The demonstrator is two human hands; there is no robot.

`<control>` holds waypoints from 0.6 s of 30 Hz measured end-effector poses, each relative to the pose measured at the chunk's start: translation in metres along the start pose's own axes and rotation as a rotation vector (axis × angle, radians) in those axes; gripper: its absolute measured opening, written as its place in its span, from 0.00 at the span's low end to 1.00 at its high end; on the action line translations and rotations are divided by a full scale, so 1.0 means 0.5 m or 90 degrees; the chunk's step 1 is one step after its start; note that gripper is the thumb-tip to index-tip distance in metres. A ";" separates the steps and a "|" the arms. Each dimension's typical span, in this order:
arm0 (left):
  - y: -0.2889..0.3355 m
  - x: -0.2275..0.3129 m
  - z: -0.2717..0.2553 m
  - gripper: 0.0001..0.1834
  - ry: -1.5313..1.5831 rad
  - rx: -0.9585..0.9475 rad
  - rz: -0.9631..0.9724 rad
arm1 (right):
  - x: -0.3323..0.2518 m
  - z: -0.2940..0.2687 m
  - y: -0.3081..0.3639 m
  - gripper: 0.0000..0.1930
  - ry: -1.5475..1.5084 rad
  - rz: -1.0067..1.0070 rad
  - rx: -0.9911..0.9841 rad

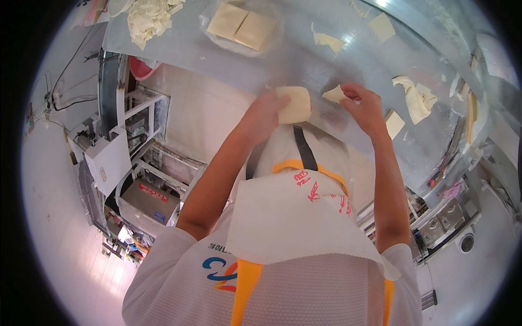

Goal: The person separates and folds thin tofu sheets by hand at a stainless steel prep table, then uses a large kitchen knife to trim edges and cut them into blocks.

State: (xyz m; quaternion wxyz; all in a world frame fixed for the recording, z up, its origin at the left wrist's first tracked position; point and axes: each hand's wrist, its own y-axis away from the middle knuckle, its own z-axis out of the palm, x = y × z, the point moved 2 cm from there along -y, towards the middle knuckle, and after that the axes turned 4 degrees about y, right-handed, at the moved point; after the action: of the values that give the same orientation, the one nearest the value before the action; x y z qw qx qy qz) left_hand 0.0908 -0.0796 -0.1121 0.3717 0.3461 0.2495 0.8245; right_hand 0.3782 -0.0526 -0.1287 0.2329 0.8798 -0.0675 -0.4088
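Note:
My left hand (262, 115) grips a pale, square piece of sheet dough (296, 106) with rounded corners, its thumb lying across the top. It is held at the near edge of the table, above my apron; whether it is one sheet or several I cannot tell. To the right, my right hand (363, 103) pinches a small pointed dough scrap (333, 94) between thumb and fingers. The two pieces are apart. Close to my right wrist, a small pale dough piece (394, 124) lies on the table.
On the metal table (179, 49), two square dough stacks (244, 26) rest on clear plastic. A heap of dough scraps (149, 20) sits far left, crumpled dough (417, 100) at right. Loose scraps (329, 42) lie farther back. A white machine (109, 157) stands left.

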 end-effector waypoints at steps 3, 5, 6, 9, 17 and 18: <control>-0.024 -0.024 -0.014 0.23 -0.015 0.000 -0.033 | -0.093 -0.052 0.034 0.19 -0.032 -0.004 0.026; -0.038 -0.029 0.008 0.23 -0.020 -0.033 -0.047 | -0.150 -0.059 0.069 0.20 -0.037 -0.052 0.068; -0.044 -0.031 0.018 0.24 -0.023 -0.047 -0.053 | -0.168 -0.055 0.086 0.20 -0.027 -0.099 0.091; -0.054 -0.019 0.058 0.24 0.030 -0.100 -0.086 | -0.187 -0.024 0.108 0.21 0.102 -0.301 0.149; -0.027 0.014 0.082 0.24 0.131 -0.130 -0.067 | -0.197 0.044 0.145 0.18 0.198 -0.440 0.254; -0.024 0.016 0.079 0.24 0.146 -0.140 -0.065 | -0.201 0.042 0.146 0.18 0.195 -0.452 0.251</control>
State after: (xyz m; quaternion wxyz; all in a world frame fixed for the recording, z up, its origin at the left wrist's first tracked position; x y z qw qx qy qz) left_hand 0.1222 -0.0601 -0.0918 0.4180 0.1938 0.2163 0.8607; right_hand 0.3016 -0.0936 -0.0373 -0.0873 0.9266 0.1978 -0.3077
